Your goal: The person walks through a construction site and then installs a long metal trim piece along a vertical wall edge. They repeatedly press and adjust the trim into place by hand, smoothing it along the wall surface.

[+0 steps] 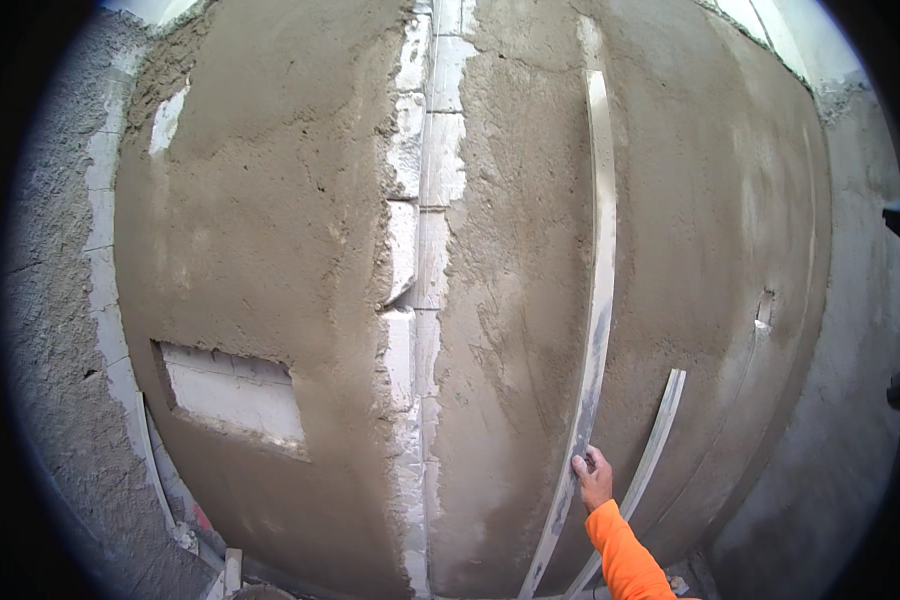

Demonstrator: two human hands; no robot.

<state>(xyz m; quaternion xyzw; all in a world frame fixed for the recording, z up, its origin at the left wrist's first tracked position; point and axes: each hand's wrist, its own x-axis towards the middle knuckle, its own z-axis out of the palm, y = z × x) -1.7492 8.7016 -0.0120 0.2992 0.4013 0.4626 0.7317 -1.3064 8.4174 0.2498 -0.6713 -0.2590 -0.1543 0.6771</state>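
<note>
A long, light-coloured straightedge [602, 230] stands nearly upright against the wet plastered wall [530, 330]. My right hand [595, 480], in an orange sleeve, grips it low down, with the thumb on its face and the fingers bent at its right edge. Grey plaster smears mark the lower half of the straightedge. To the right of it, a shorter straightedge [660, 435] leans against the same wall, and its lower part runs behind my forearm. My left hand is out of view.
A vertical strip of bare white blocks [432, 250] splits the plaster. Lower left is a rectangular recess [235, 395]. A small slot [764, 312] sits in the right part. Side walls [55, 330] close in at both ends. A thin strip [155, 460] leans in the left corner.
</note>
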